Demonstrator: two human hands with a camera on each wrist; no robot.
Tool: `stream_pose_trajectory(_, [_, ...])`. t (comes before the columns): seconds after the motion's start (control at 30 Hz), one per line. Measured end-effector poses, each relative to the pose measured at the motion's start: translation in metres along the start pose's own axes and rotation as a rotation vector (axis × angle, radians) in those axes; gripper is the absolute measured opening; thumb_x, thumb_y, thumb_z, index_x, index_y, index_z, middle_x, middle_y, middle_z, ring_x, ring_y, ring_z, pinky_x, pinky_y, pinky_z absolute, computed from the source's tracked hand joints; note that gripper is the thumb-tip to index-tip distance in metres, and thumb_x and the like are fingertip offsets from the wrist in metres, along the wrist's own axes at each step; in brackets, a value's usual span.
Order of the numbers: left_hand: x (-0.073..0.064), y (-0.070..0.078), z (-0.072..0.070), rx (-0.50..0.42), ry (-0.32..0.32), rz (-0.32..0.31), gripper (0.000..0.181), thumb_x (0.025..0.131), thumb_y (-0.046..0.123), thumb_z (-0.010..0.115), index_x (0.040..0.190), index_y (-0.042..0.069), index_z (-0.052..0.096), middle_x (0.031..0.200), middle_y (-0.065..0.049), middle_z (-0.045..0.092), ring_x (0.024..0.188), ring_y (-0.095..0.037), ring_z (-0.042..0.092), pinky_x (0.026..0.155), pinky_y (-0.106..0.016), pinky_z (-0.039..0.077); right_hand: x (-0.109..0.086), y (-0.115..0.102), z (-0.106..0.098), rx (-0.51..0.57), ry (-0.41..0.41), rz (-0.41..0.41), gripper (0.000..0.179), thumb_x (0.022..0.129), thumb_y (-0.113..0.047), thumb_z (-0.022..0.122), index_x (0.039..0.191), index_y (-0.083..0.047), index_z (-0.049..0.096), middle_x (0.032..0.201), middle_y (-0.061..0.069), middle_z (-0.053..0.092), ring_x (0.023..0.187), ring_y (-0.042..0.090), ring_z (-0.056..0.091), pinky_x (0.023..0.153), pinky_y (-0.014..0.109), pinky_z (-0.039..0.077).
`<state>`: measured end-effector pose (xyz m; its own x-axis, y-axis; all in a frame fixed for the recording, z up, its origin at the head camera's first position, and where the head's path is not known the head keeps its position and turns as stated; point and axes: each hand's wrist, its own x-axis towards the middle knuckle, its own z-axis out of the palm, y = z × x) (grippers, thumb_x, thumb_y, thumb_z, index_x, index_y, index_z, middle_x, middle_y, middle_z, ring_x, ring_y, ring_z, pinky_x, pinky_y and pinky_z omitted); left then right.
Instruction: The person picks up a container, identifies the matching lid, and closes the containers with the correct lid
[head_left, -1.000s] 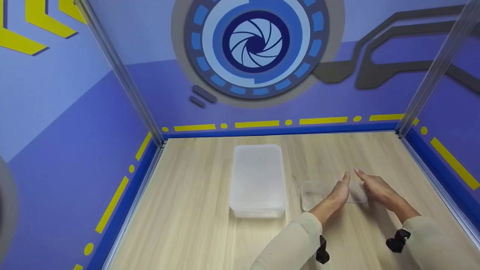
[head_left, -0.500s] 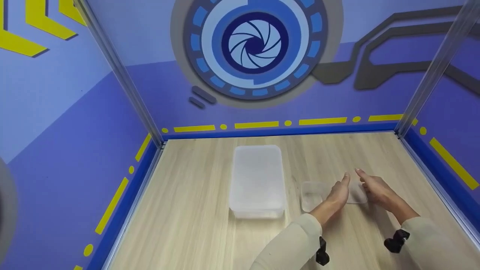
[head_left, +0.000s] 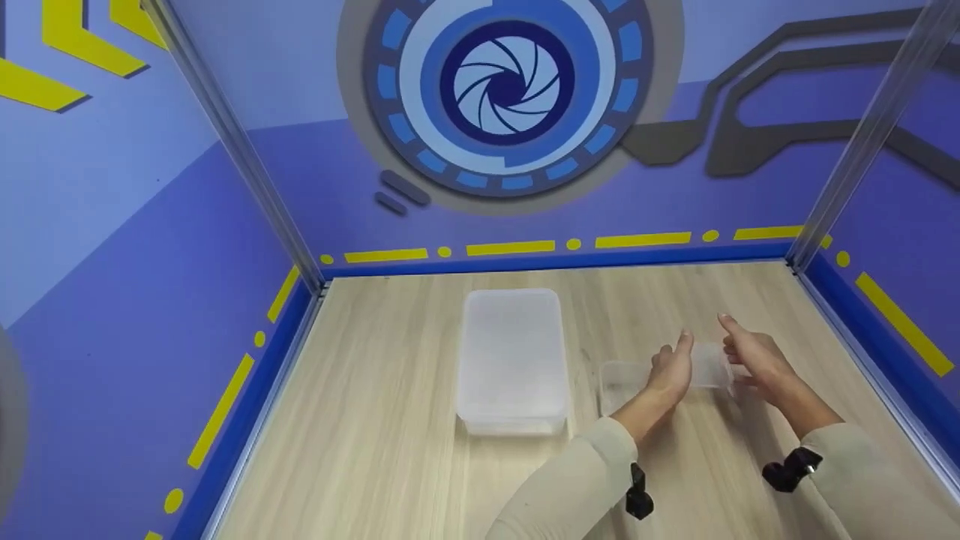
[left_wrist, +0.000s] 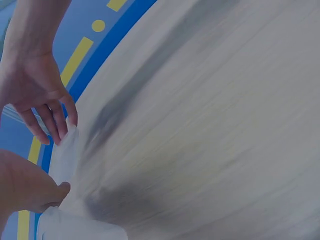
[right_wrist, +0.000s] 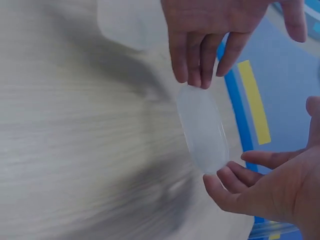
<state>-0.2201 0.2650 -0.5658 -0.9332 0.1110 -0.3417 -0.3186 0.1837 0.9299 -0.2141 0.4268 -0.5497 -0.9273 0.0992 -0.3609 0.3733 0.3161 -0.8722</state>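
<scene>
A clear, flat rectangular plastic lid (head_left: 709, 366) spans the gap between my two hands, above the right part of the table. My left hand (head_left: 670, 375) supports its left edge with nearly straight fingertips, thumb pointing up. At the opposite edge, the fingertips of my right hand (head_left: 757, 358) touch the lid, its thumb also raised and off the plastic. The right wrist view shows the same lid (right_wrist: 204, 131) between both sets of fingertips, over its shadow. Left of my left hand stands a small clear plastic container (head_left: 621, 375), partly hidden behind that hand and forearm.
A large translucent box (head_left: 514, 356) with a white lid sits mid-table, left of the small container. Blue printed wall panels (head_left: 517, 217) and metal corner posts enclose the wooden table (head_left: 375, 390) at the back and sides.
Both hands have risen and moved slightly away from the body, lifting the clear lid with them. The small container and the large box stay in place.
</scene>
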Motion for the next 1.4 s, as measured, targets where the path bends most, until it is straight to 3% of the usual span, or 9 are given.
stream_pose_trajectory(0.13, [0.000, 0.007, -0.007, -0.046, 0.009, 0.026, 0.073, 0.105, 0.060, 0.046, 0.147, 0.001, 0.056, 0.141, -0.014, 0.056, 0.134, -0.034, 0.055, 0.118, -0.050, 0.039, -0.002, -0.011, 0.001, -0.001, 0.018, -0.011, 0.116, 0.100, -0.081, 0.029, 0.157, 0.019, 0.022, 0.164, 0.041, 0.022, 0.150, 0.055, 0.027, 0.117, 0.067, 0.035])
stream_pose_trajectory(0.27, [0.001, 0.014, -0.011, -0.035, 0.010, 0.061, 0.068, 0.106, 0.059, 0.046, 0.140, 0.002, 0.061, 0.129, -0.010, 0.059, 0.117, -0.028, 0.059, 0.112, -0.048, 0.044, -0.004, -0.018, 0.001, 0.007, 0.027, -0.024, 0.116, 0.100, -0.081, 0.029, 0.157, 0.020, 0.021, 0.164, 0.041, 0.021, 0.151, 0.056, 0.026, 0.118, 0.067, 0.033])
stream_pose_trajectory(0.67, [0.003, 0.018, -0.020, -0.065, 0.017, 0.059, 0.060, 0.107, 0.060, 0.043, 0.126, 0.008, 0.066, 0.108, -0.004, 0.056, 0.097, -0.021, 0.057, 0.101, -0.046, 0.048, -0.006, -0.035, 0.005, 0.042, 0.060, -0.067, 0.106, 0.104, -0.074, 0.030, 0.158, 0.018, 0.023, 0.163, 0.038, 0.026, 0.150, 0.052, 0.030, 0.118, 0.065, 0.034])
stream_pose_trajectory(0.9, [0.002, 0.021, -0.029, -0.133, 0.026, 0.092, 0.059, 0.106, 0.061, 0.044, 0.115, 0.008, 0.067, 0.105, -0.003, 0.057, 0.093, -0.019, 0.056, 0.096, -0.045, 0.049, -0.006, -0.041, 0.009, 0.047, 0.074, -0.086, 0.106, 0.104, -0.074, 0.032, 0.156, 0.018, 0.025, 0.162, 0.039, 0.028, 0.149, 0.053, 0.033, 0.117, 0.064, 0.037])
stream_pose_trajectory(1.2, [0.006, 0.028, -0.044, -0.104, 0.053, 0.147, 0.060, 0.107, 0.058, 0.044, 0.109, 0.004, 0.071, 0.094, -0.008, 0.067, 0.086, -0.019, 0.062, 0.086, -0.039, 0.051, -0.006, -0.048, 0.014, 0.054, 0.075, -0.120, 0.102, 0.106, -0.070, 0.032, 0.156, 0.018, 0.026, 0.159, 0.040, 0.032, 0.147, 0.053, 0.037, 0.116, 0.062, 0.038])
stream_pose_trajectory(1.4, [0.005, 0.032, -0.053, -0.120, 0.027, 0.149, 0.060, 0.108, 0.060, 0.043, 0.111, 0.006, 0.070, 0.096, -0.007, 0.067, 0.088, -0.019, 0.062, 0.089, -0.041, 0.051, -0.006, -0.051, 0.018, 0.058, 0.091, -0.143, 0.100, 0.106, -0.070, 0.034, 0.155, 0.018, 0.030, 0.154, 0.037, 0.039, 0.141, 0.046, 0.044, 0.111, 0.048, 0.049])
